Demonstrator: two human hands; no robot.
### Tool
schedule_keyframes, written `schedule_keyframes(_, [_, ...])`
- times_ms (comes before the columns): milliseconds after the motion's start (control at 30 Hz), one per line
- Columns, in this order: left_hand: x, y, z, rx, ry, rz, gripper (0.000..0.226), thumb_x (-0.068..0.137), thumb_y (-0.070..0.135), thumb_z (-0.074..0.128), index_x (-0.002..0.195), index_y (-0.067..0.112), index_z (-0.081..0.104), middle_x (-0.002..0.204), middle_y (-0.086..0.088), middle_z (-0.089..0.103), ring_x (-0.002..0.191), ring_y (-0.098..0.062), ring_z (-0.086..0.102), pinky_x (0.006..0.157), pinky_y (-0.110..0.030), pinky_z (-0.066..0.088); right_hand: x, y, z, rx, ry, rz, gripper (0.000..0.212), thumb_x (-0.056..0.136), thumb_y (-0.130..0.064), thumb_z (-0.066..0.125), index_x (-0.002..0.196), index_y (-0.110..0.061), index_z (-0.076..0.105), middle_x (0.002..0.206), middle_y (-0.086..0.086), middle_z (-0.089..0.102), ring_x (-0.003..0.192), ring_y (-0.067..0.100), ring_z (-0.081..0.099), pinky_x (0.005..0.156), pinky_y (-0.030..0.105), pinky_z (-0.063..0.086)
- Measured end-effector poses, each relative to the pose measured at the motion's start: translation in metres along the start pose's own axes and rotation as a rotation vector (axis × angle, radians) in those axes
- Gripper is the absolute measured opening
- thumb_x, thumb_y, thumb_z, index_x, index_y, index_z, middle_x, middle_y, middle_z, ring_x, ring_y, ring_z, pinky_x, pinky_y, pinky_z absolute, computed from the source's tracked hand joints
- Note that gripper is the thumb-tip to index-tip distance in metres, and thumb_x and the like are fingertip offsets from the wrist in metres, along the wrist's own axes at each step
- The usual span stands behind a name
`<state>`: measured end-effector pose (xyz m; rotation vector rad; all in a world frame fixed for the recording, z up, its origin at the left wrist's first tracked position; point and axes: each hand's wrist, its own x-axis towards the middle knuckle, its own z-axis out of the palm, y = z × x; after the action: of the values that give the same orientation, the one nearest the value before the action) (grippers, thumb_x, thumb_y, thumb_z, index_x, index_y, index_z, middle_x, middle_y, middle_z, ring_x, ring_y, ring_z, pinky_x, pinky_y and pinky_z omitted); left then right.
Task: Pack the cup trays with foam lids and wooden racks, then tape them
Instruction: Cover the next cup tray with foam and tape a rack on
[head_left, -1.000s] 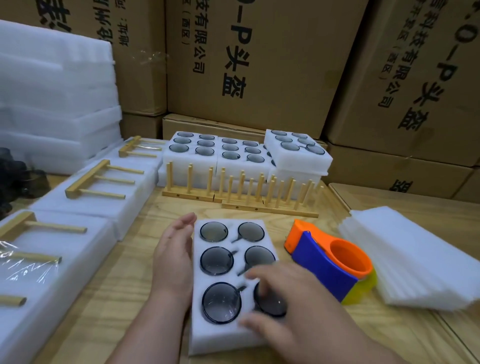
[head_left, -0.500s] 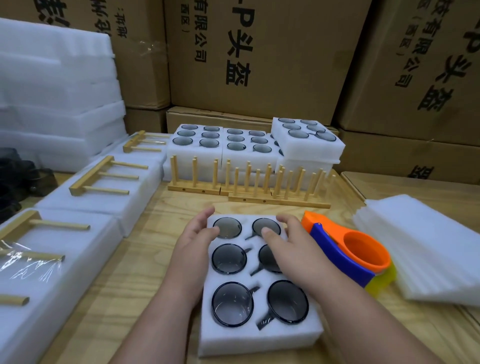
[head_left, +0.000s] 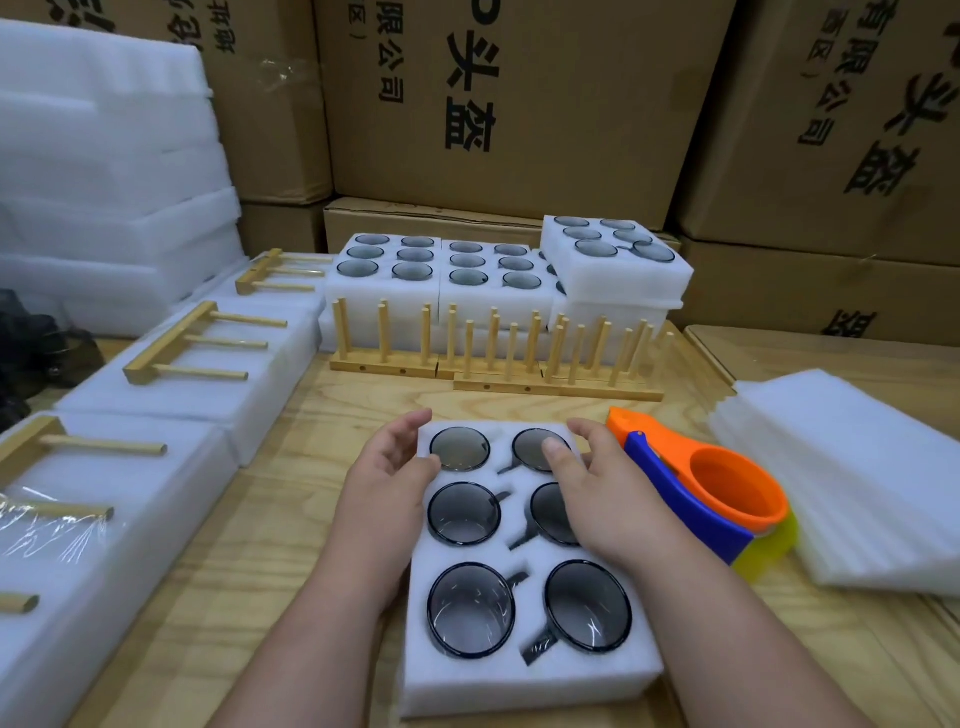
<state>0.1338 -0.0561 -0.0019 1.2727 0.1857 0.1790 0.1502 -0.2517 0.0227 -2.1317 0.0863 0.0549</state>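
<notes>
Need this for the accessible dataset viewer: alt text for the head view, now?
Both hands, left hand and right hand, rest on the far end of a white foam tray holding six dark glass cups on a wooden table. An orange and blue tape dispenser lies just right of it; wooden racks stand behind.

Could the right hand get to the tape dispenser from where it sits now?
Probably yes: the right hand rests on the cup tray, the tape dispenser lies just beside it, nothing between.
</notes>
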Motion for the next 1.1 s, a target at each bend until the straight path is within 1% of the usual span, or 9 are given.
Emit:
schedule_keyframes(67, [-0.001,0.002,0.0,-0.015,-0.003,-0.004,0.044,0.098,-0.005,0.053,0.118,0.031,0.068,0.131,0.005,0.066,0.107,-0.015,0.071,0.069,-0.028,0.059,-0.001,0.002,-0.002,0.012,-0.003,-0.007,0.055,0.103,-0.054,0.044,0.154,-0.038,0.032,0.154,-0.001,0.046,0.139,0.019,0.045,0.1,0.029,0.037])
schedule_keyframes(200, [-0.001,0.002,-0.001,-0.03,-0.002,-0.022,0.044,0.098,-0.005,0.053,0.119,0.03,0.069,0.13,0.003,0.068,0.11,-0.021,0.07,0.078,-0.037,0.058,-0.005,0.008,-0.004,0.048,0.004,-0.024,0.049,0.105,-0.051,0.042,0.153,-0.043,0.036,0.142,-0.01,0.051,0.123,0.007,0.047,0.098,0.027,0.032])
schedule_keyframes(267, [-0.001,0.002,-0.001,-0.039,-0.001,-0.023,0.043,0.097,-0.005,0.053,0.117,0.029,0.07,0.123,0.005,0.071,0.1,-0.017,0.073,0.069,-0.032,0.058,-0.006,0.01,-0.005,0.085,0.013,-0.033,0.046,0.105,-0.049,0.042,0.151,-0.045,0.039,0.131,-0.015,0.051,0.117,0.003,0.044,0.097,0.025,0.032])
schedule_keyframes(467, [-0.002,0.002,0.001,-0.05,0.013,-0.02,0.043,0.096,-0.006,0.052,0.113,0.029,0.072,0.113,0.008,0.074,0.09,-0.014,0.073,0.065,-0.029,0.057,-0.008,0.02,-0.006,0.196,0.005,-0.05,0.036,0.105,-0.046,0.047,0.141,-0.05,0.051,0.133,-0.023,0.056,0.122,0.001,0.055,0.106,0.031,0.044])
schedule_keyframes(600, [-0.004,0.003,0.002,-0.145,0.009,-0.063,0.046,0.095,-0.005,0.048,0.108,0.031,0.075,0.106,0.012,0.076,0.084,-0.016,0.075,0.057,-0.03,0.057,-0.012,0.027,-0.008,0.324,-0.004,-0.064,0.026,0.107,-0.033,0.049,0.114,-0.045,0.071,0.111,-0.017,0.075,0.101,0.004,0.071,0.086,0.034,0.057])
schedule_keyframes(667, [-0.004,0.003,0.003,-0.181,0.005,-0.081,0.046,0.094,-0.001,0.048,0.106,0.033,0.076,0.114,0.008,0.075,0.088,-0.021,0.075,0.059,-0.033,0.057,-0.012,0.028,-0.01,0.317,0.031,-0.07,0.029,0.107,-0.029,0.048,0.106,-0.038,0.075,0.104,-0.012,0.077,0.097,0.009,0.073,0.085,0.037,0.057])
schedule_keyframes(800, [-0.005,0.002,0.007,-0.253,-0.038,-0.076,0.043,0.094,0.001,0.046,0.112,0.029,0.073,0.105,0.006,0.078,0.079,-0.021,0.075,0.054,-0.033,0.058,-0.006,0.027,-0.008,0.371,0.108,-0.058,0.025,0.105,-0.026,0.052,0.098,-0.03,0.076,0.095,-0.009,0.079,0.089,0.012,0.074,0.079,0.038,0.059])
schedule_keyframes(967, [-0.008,-0.003,0.015,-0.25,-0.079,-0.058,0.04,0.086,0.009,0.05,0.114,0.029,0.072,0.101,0.011,0.078,0.08,-0.018,0.076,0.056,-0.032,0.058,0.004,0.029,-0.006,0.651,0.099,-0.01,0.019,0.099,-0.023,0.063,0.114,-0.031,0.072,0.108,-0.005,0.077,0.097,0.015,0.075,0.078,0.035,0.061])
schedule_keyframes(1100, [-0.009,-0.006,0.02,-0.232,-0.09,-0.067,0.042,0.084,0.006,0.052,0.107,0.031,0.075,0.103,0.015,0.077,0.083,-0.016,0.076,0.057,-0.031,0.057,0.01,0.035,-0.008,0.939,-0.116,0.018,0.043,0.091,-0.029,0.069,0.134,-0.034,0.063,0.127,-0.012,0.069,0.109,0.018,0.072,0.079,0.038,0.061])
